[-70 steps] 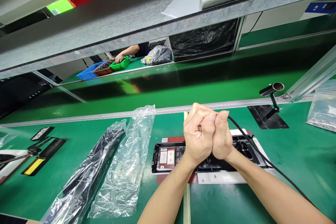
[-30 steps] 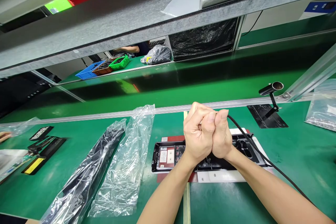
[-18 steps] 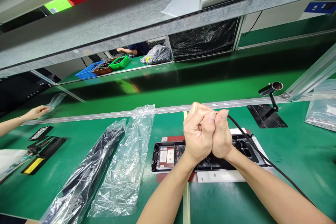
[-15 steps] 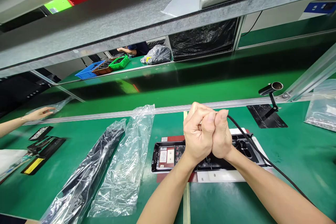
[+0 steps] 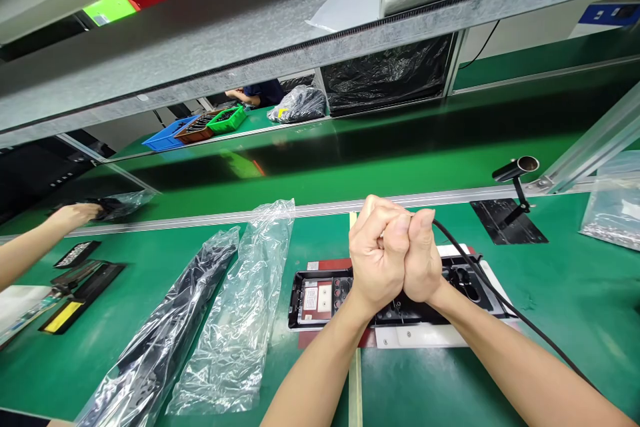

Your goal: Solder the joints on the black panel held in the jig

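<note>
Co-worker's hand point(image 5: 75, 213) at the far left touches a bagged dark part point(image 5: 120, 202) by the rail, beyond a black tray point(image 5: 80, 290) with a yellow label. Further right, two clear sleeves lie side by side: the left sleeve point(image 5: 165, 340) holds a long black piece and the right sleeve point(image 5: 240, 320) looks empty. Next comes a black housing point(image 5: 320, 297), flat on a red and white fixture point(image 5: 425, 337). Over its middle, the left hand point(image 5: 377, 267) and right hand point(image 5: 425, 267) are clenched tight, pressed knuckle to knuckle. A black cable point(image 5: 500, 303) leaves the top of the right fist and trails near right. Its end is hidden, and I cannot tell whether the left hand grips it too. Pressing this hard, the hidden tip could skid and mar the housing, or the trailing cable could tug the fixture askew. A tool rest point(image 5: 517, 170) stands further right. The bench is a green mat point(image 5: 575, 293), with a glossy belt point(image 5: 350, 167) beyond, a metal shelf point(image 5: 250, 47) overhead and coloured bins point(image 5: 220, 121) far off.
</note>
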`<state>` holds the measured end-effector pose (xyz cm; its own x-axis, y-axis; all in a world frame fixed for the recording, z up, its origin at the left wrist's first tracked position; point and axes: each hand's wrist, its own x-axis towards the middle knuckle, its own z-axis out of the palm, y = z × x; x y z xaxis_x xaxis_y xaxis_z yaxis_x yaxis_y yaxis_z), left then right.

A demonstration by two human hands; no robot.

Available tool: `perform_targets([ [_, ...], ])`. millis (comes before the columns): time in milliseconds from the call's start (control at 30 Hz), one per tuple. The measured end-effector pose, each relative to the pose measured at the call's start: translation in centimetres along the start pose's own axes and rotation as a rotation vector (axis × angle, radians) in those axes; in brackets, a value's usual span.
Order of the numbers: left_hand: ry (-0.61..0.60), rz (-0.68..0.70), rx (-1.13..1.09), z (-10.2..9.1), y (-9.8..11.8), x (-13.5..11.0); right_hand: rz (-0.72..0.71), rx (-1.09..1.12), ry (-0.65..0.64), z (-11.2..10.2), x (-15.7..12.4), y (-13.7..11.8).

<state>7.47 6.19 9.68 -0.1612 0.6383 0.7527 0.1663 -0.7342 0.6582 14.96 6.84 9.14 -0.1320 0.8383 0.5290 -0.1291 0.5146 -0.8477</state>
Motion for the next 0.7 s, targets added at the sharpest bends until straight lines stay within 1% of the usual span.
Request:
perform_targets([
  [267,0.001,-0.015,-0.016,-0.04,-0.03,0.01,-0.032,0.009,-0.024,-0.05,0.13,0.08],
  [433,0.011,-0.018,-0.006,-0.04,0.06,-0.06,0.008,0.005,-0.029,-0.07,0.05,0.16],
  [567,0.010,-0.012,-0.029,0.06,0.08,-0.09,0.007,0.016,-0.020,-0.09,-0.07,0.18],
  [700,0.012,-0.006,-0.011,0.13,0.07,-0.09,-0.003,-0.020,0.014,-0.16,-0.10,0.13],
])
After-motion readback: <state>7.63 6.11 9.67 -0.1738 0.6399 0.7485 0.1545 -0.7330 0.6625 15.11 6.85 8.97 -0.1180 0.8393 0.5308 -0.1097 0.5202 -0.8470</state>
